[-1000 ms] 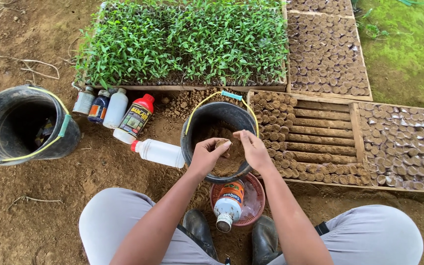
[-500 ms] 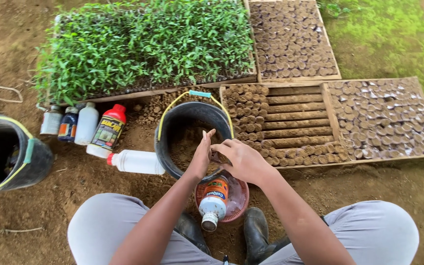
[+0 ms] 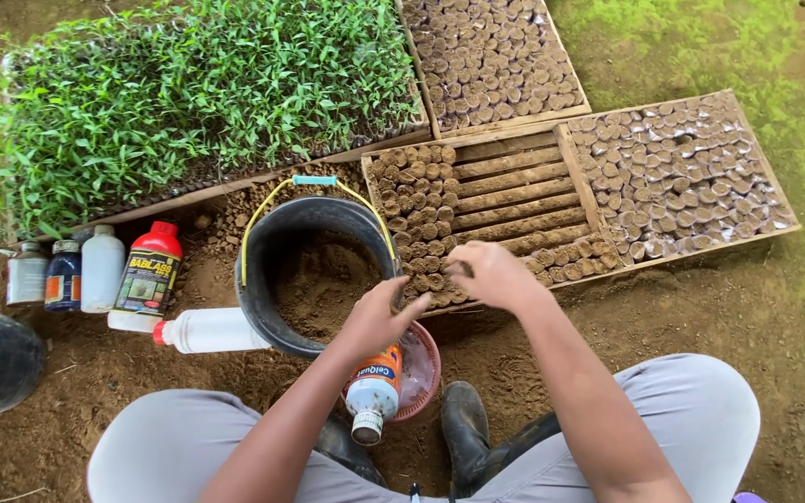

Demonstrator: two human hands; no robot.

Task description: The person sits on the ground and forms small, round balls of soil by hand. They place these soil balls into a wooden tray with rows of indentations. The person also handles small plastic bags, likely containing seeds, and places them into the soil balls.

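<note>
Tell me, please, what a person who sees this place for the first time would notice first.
Most striking is the dense bed of green seedlings at the upper left. In the middle stands a black bucket partly filled with brown soil, and beside it to the right lies a wooden tray partly filled with small soil pots. The left hand is at the bucket's near rim, and the right hand is over the tray's near edge.

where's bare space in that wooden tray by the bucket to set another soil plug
The slatted middle of the wooden tray is bare, between plugs along its left end and the near-edge row. The right section is packed full.
</note>
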